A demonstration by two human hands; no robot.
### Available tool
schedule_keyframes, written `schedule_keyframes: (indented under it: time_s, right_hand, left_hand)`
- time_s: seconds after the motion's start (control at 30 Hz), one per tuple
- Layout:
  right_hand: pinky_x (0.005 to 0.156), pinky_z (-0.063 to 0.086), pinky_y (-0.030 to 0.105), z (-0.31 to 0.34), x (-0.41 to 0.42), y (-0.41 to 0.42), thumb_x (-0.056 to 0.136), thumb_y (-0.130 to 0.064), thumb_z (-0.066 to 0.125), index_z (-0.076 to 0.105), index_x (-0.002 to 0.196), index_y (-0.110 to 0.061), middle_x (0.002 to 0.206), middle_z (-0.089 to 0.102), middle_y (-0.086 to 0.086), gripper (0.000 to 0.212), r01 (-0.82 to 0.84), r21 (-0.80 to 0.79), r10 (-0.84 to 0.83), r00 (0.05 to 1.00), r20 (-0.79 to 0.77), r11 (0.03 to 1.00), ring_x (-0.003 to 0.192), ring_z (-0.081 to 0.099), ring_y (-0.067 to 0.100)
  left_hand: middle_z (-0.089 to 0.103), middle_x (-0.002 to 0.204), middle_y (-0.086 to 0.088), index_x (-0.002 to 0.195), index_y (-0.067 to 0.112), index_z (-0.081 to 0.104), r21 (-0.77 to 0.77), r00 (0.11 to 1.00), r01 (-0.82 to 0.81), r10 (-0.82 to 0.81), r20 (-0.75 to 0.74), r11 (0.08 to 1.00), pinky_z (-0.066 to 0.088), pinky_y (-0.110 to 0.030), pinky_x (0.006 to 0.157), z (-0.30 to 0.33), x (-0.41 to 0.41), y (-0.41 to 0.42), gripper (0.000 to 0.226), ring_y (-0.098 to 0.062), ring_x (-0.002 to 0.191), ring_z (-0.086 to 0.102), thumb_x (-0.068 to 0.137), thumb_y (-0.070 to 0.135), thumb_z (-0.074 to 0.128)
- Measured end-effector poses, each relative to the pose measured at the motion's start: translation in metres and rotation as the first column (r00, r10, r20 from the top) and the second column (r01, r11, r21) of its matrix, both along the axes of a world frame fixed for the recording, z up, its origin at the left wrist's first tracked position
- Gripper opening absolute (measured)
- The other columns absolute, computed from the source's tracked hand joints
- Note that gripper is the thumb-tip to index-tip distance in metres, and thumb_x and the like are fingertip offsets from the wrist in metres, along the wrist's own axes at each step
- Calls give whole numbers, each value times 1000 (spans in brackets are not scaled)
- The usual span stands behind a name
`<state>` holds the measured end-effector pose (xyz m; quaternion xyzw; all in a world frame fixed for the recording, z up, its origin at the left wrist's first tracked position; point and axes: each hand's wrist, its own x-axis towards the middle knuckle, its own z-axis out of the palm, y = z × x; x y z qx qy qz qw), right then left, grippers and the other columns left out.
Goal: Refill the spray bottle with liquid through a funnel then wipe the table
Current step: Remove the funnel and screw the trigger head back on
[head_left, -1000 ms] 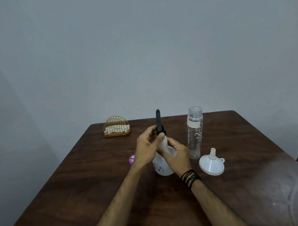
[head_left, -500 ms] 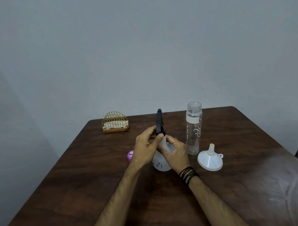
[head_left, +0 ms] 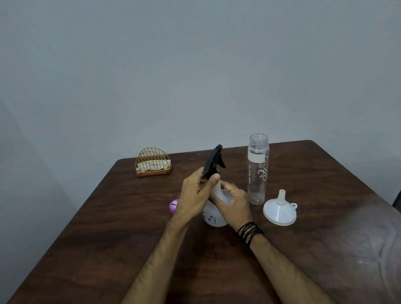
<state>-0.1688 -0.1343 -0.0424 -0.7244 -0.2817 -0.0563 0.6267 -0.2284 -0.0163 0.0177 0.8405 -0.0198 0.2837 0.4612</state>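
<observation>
We have the spray bottle [head_left: 214, 217] standing upright at mid-table, its long axis vertical, and both hands are on it; our left hand [head_left: 196, 197] is closed around the black spray head [head_left: 214, 162] at the collar, thumb pressed against the neck, while our right hand [head_left: 235, 204] wraps the white shoulder of the bottle to steady it; the head looks tilted off the bottle's axis, so we judge it is being unscrewed or lifted off, though we cannot tell whether the thread is free yet.

The relation that matters next: the funnel [head_left: 280, 210] lies just to the right of our right hand, resting mouth-down with its spout pointing up; it must be flipped before it seats in the neck; our right hand is clearly the nearer one to it. The clear bottle [head_left: 258, 168] stands upright and uncapped between spray bottle and funnel, slightly farther back, also on the right hand's side; how much liquid it holds we cannot tell.

Counting: one spray bottle, one funnel, one clear bottle, one gold wire holder [head_left: 153, 160] with what seems a folded cloth near the far left edge, one small purple cap [head_left: 173, 206] just left of our left wrist, all on one table [head_left: 327, 258].
</observation>
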Motion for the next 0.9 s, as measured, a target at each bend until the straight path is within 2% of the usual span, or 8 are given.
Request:
schedule_keyframes:
  time_s: [0.13,0.27,0.37,0.47,0.6,0.7,0.83,0.9]
  right_hand:
    - [76,50,15,0,1,0,73,-65,67,73,109,-25,102,70,-7,55,3,-27,-3,1000,-6,1000,93,65,1]
    - [70,46,12,-1,2,1,76,-52,74,67,87,-28,90,66,-6,28,28,-43,-29,999,-22,999,83,64,3]
    - [73,49,15,-3,2,1,74,-59,70,72,97,-22,94,67,-5,44,31,-46,-32,999,-19,998,87,65,4]
    - [76,53,21,-4,3,1,71,-65,67,73,104,-23,97,68,-6,54,25,-30,-25,999,-23,999,88,66,4]
    - [81,56,29,-5,2,1,73,-66,68,73,110,-26,102,68,-7,55,19,-29,-20,1000,-21,999,93,66,3]
    - [81,57,33,-4,2,1,72,-66,69,73,108,-25,101,68,-6,55,27,-36,-28,999,-34,999,92,66,4]
    - [77,57,37,-4,2,2,70,-66,68,72,96,-19,94,68,-2,54,57,-56,-59,998,-38,997,86,67,10]
    - [76,57,35,-4,3,1,70,-64,69,72,94,-17,93,68,-1,52,68,-58,-70,997,-35,996,84,66,9]
  left_hand:
    - [73,93,9,100,17,73,65,994,-93,89,67,994,58,-29,80,5,3,5,30,-6,91,69,87,44,71]
    - [73,83,8,88,17,73,73,984,-170,166,61,983,58,-29,73,10,3,6,36,-8,80,69,76,50,81]
    - [71,83,8,89,18,72,122,983,-185,181,41,975,59,-33,71,12,4,5,41,-9,79,69,75,56,78]
    - [71,89,7,96,17,73,227,987,-154,161,-12,962,59,-32,74,17,3,7,36,-7,83,68,83,50,76]
    - [72,95,5,103,13,74,224,991,-57,83,-108,973,52,-16,75,26,1,11,25,-3,89,67,89,34,75]
    - [73,93,10,101,17,75,223,986,-71,102,-130,972,49,-8,70,29,0,10,24,2,86,66,86,35,78]
    - [73,77,9,89,21,75,194,977,-178,197,-84,965,59,-25,66,29,2,7,36,-6,74,69,73,52,84]
    - [71,73,9,85,21,74,247,969,-208,233,-79,946,59,-31,64,30,3,5,40,-7,69,68,72,58,82]
